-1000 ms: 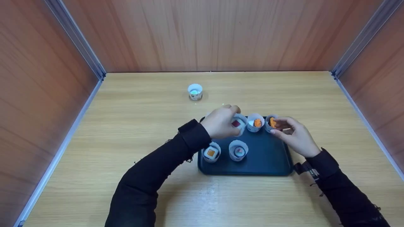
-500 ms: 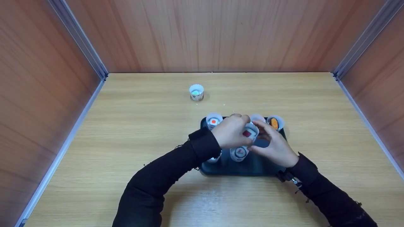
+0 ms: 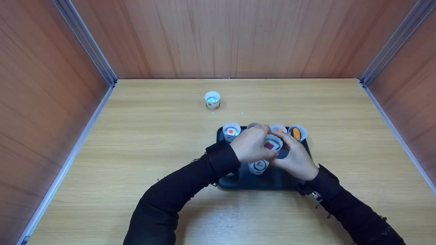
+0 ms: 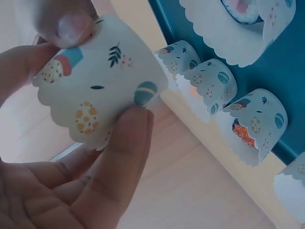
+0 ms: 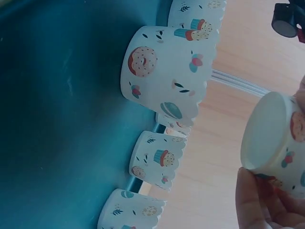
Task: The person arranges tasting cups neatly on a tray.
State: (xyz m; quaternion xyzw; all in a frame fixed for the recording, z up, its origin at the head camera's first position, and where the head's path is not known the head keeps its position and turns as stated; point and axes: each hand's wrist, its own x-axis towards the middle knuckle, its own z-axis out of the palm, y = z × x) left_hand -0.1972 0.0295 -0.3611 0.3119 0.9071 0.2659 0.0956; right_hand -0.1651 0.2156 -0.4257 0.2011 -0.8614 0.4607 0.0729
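Note:
In the head view, my left hand (image 3: 251,145) grips a white paper baking cup (image 3: 274,142) above the tray, with a white and dark red sushi piece visible inside. My right hand (image 3: 297,159) holds the same cup from the right, thumb below and fingers above. The left wrist view shows the cup's scalloped rim and printed cupcakes and eggs, with fingers around it. The cup's plain base faces the right wrist view. Below the hands is a dark teal tray (image 3: 272,183); a cup with a rolled sushi piece (image 3: 259,166) stands on it.
Along the tray's far side stand a cup with an orange-topped piece (image 3: 231,131), a partly hidden cup (image 3: 253,125), and cups (image 3: 277,127) (image 3: 297,132) with orange pieces. Another cup (image 3: 212,99) stands alone farther back on the wooden table (image 3: 156,112). Wood-grain panels enclose three sides.
My left hand has carried the paper baking cup rightward and slightly nearer. My right hand has left the far-right cup, moved left, and taken hold of the carried one.

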